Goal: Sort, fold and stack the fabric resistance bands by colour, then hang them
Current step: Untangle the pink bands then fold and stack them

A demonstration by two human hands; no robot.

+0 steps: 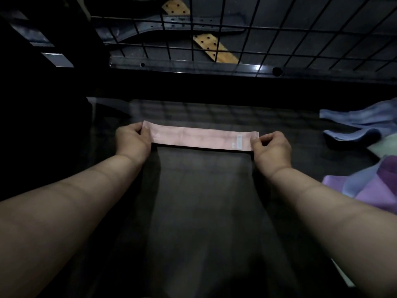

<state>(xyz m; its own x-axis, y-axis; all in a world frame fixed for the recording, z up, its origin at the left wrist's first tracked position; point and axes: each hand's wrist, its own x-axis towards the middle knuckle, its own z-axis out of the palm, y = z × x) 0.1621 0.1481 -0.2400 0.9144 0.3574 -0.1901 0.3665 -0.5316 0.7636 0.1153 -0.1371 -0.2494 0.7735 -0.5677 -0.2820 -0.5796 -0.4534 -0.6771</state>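
View from a head-worn camera, looking down over 2 bare forearms that reach across a dark table [204, 211] in dim light.

Between the hands, 1 pink fabric resistance band [202, 138] is held out flat and straight, running left to right near the far part of the table. It appears to lie on or just above the surface; the dim light does not show which. The left hand [133, 139] pinches the band's left end, thumb on top and fingers curled beneath. The right hand [271, 148] pinches the right end in the same way, close to a small pale label sewn on the band.

At the right edge of the table, well apart from the pink band, lies a loose, overlapping heap: blue bands [356, 119] at the far end, a pale green band [384, 147] in the middle, and purple bands [369, 188] nearest the camera. None of these looks folded or stacked.

Beyond the table stands a black wire grid panel [257, 29], with tan perforated strips [214, 48] and dark straps behind it. No band hangs on it.

The task looks to be at an early stage. The pink band seems to be laid out ready for its 1st fold, and no finished stack is in view. The heap on the right is not yet sorted by colour, and the hanging is yet to be done.
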